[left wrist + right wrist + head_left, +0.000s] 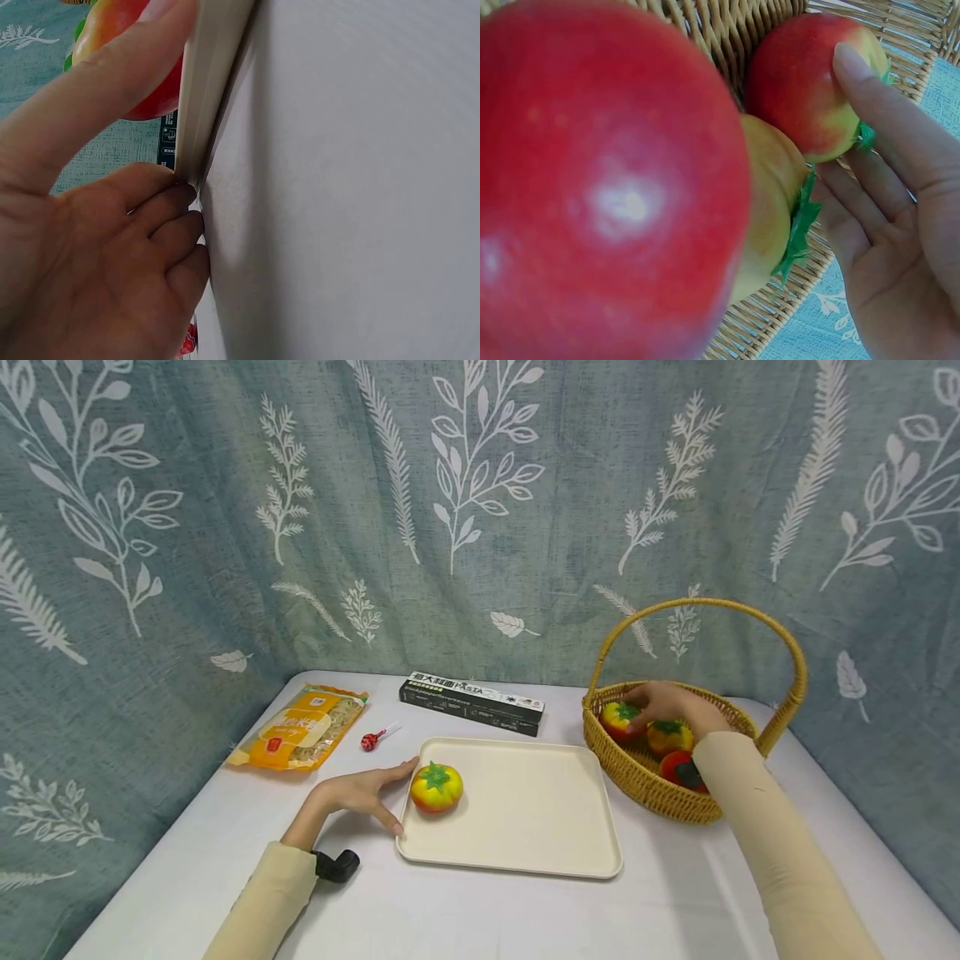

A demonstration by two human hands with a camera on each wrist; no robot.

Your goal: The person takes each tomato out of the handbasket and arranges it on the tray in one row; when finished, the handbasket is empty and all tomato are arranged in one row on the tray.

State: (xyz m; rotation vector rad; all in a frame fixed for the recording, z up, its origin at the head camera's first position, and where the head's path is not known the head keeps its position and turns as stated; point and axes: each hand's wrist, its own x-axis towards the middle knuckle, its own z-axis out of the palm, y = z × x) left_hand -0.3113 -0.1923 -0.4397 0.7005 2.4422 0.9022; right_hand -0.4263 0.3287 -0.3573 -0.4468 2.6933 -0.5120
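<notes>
My left hand (360, 793) lies at the left side of a cream tray (525, 810), thumb and fingers spread apart and touching its rim. Inside that tray, near its left edge, sits a yellow-red artificial tomato (437, 789) with a green leafy top. On the right, my right hand (671, 706) reaches into a wicker basket (637, 783). Its thumb and fingers hold another tomato (802, 90) at the basket's left inside. Beside it in the basket are a yellowish tomato (769, 202) and a large red one (607, 187), close to the right wrist camera.
A long black pasta box (471, 703) lies behind the tray. At the back left are an orange noodle packet (300, 728) and a red lollipop (370, 742). The basket's tall handle (697, 602) arches above the right hand. A patterned curtain (480, 610) stands behind the white table.
</notes>
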